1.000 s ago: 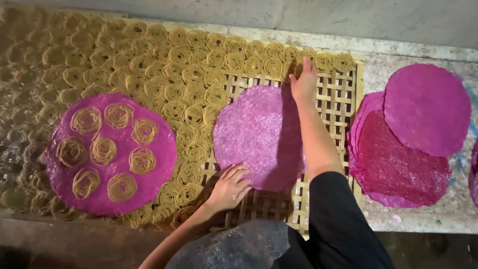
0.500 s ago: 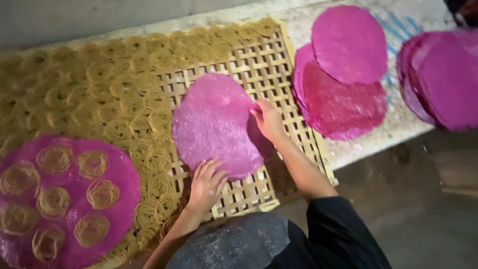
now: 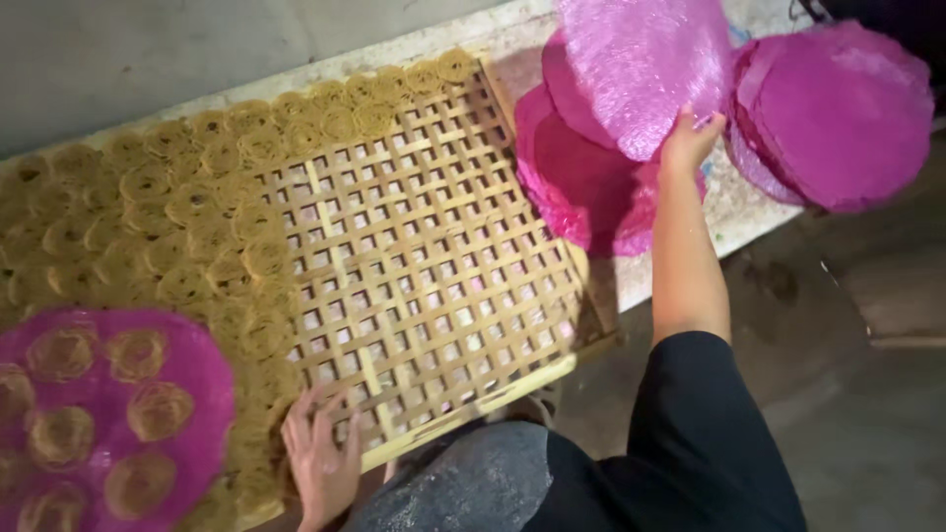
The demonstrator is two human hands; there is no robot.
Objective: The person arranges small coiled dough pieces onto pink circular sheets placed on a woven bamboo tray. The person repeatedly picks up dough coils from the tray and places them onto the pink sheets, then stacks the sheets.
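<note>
While our right hand (image 3: 690, 143) lifts a pink round mat (image 3: 645, 69), fingers clamped on its edge, above a pink stack (image 3: 581, 187), our left hand (image 3: 320, 458) rests on the bamboo lattice tray (image 3: 424, 256). Its fingers lie spread apart beside coiled noodle nests (image 3: 227, 197).

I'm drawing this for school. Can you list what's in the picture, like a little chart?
Left hand: flat on the near edge of the bamboo lattice tray
Right hand: lifting a pink mesh round
Under the lifted round: pink stack
Far right: second pink stack
On the tray's left part: yellow noodle coils
Bottom left: pink round with coils on it
</note>
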